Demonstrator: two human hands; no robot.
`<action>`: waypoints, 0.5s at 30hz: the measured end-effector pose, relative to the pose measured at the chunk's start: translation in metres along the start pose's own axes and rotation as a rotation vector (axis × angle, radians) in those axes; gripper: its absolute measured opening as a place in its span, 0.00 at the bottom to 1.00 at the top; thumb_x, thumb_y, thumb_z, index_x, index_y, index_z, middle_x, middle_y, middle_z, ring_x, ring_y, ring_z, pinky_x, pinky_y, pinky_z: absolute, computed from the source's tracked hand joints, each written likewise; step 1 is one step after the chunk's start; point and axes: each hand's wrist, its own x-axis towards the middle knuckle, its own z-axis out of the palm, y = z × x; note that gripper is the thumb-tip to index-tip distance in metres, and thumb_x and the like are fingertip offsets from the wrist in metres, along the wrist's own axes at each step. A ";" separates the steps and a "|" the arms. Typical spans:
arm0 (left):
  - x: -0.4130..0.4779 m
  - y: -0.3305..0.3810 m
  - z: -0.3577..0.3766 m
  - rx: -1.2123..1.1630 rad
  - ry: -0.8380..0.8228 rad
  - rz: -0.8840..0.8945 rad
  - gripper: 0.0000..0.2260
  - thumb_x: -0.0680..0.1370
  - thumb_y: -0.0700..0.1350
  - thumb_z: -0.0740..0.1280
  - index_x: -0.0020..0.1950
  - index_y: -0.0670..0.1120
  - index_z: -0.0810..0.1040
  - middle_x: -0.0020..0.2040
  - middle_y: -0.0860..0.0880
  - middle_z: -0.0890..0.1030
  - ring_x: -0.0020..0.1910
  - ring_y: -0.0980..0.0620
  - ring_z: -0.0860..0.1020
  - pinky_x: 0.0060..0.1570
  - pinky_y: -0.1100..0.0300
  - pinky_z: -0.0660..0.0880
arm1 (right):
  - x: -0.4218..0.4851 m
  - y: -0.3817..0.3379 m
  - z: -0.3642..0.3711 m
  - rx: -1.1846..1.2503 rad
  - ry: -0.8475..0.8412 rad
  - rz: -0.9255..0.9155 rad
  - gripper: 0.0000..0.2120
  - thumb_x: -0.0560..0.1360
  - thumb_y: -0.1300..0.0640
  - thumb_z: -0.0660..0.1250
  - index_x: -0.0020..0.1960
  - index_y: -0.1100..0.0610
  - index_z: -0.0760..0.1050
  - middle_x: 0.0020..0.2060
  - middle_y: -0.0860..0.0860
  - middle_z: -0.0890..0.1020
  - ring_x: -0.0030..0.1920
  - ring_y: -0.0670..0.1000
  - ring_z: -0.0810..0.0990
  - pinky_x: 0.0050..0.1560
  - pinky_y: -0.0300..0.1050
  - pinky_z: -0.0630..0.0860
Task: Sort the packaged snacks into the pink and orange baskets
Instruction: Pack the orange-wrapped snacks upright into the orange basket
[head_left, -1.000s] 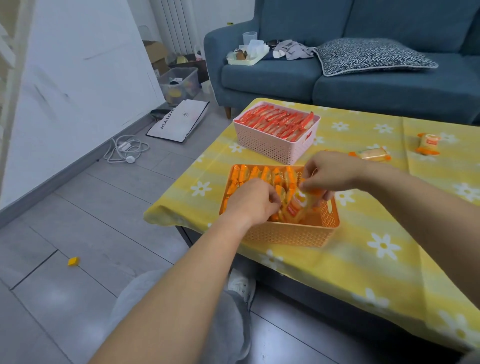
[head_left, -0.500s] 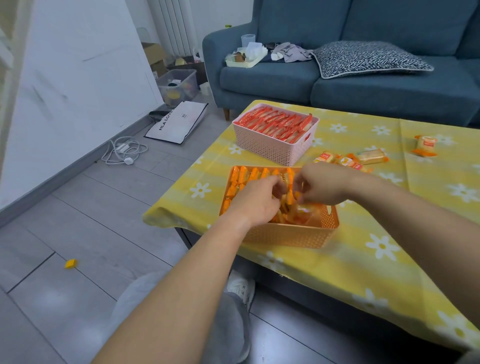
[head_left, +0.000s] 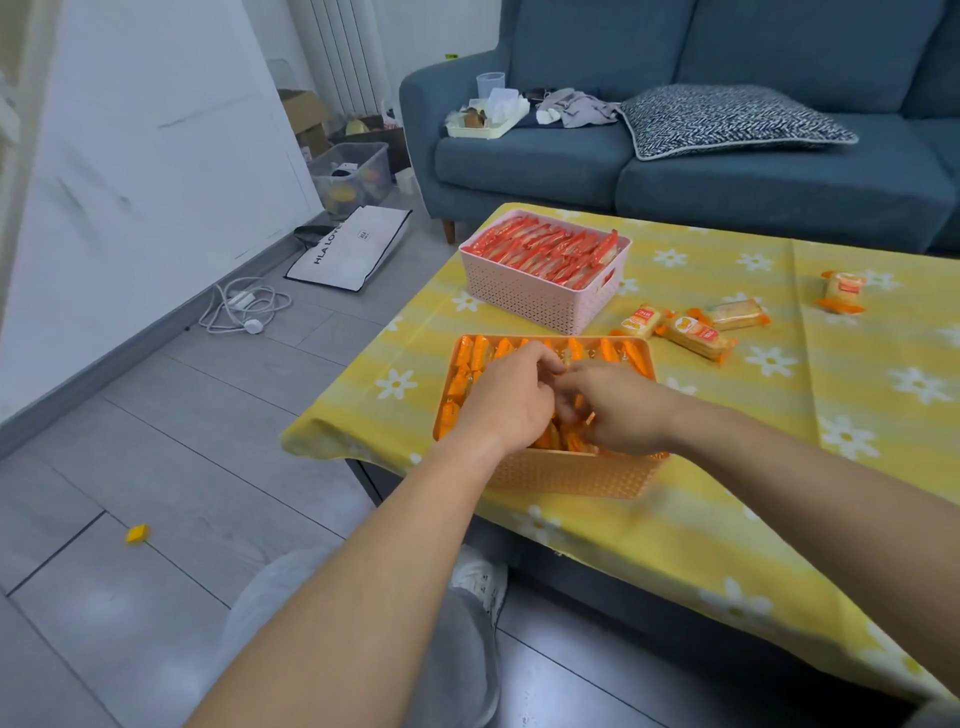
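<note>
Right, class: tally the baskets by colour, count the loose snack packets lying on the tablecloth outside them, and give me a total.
Pink basket: 1
Orange basket: 1
Loose snack packets: 4
Total: 6

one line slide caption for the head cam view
Left hand and right hand in the orange basket of orange packs; pink basket full of red packs; four loose packs on the yellow tablecloth.

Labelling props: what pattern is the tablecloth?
The tablecloth is yellow-striped with white daisies; head view.
</note>
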 end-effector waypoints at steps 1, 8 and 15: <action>0.000 0.002 0.001 -0.009 -0.009 0.019 0.13 0.78 0.37 0.62 0.57 0.51 0.77 0.52 0.52 0.82 0.53 0.50 0.79 0.56 0.50 0.76 | 0.000 0.001 0.003 0.042 0.042 0.029 0.12 0.66 0.69 0.69 0.40 0.54 0.71 0.43 0.51 0.77 0.43 0.51 0.73 0.40 0.45 0.67; 0.000 0.009 0.013 0.179 -0.098 0.159 0.09 0.78 0.51 0.68 0.58 0.54 0.76 0.52 0.54 0.79 0.53 0.50 0.77 0.48 0.50 0.76 | -0.014 0.023 -0.019 0.209 0.290 0.197 0.08 0.70 0.63 0.71 0.38 0.52 0.75 0.36 0.46 0.81 0.39 0.49 0.79 0.38 0.40 0.72; 0.031 0.069 0.003 0.284 -0.112 0.211 0.06 0.74 0.47 0.69 0.48 0.56 0.76 0.49 0.54 0.76 0.51 0.48 0.77 0.50 0.50 0.77 | -0.021 0.130 -0.033 0.304 0.468 0.603 0.05 0.74 0.59 0.70 0.49 0.55 0.79 0.45 0.52 0.82 0.49 0.56 0.81 0.45 0.45 0.74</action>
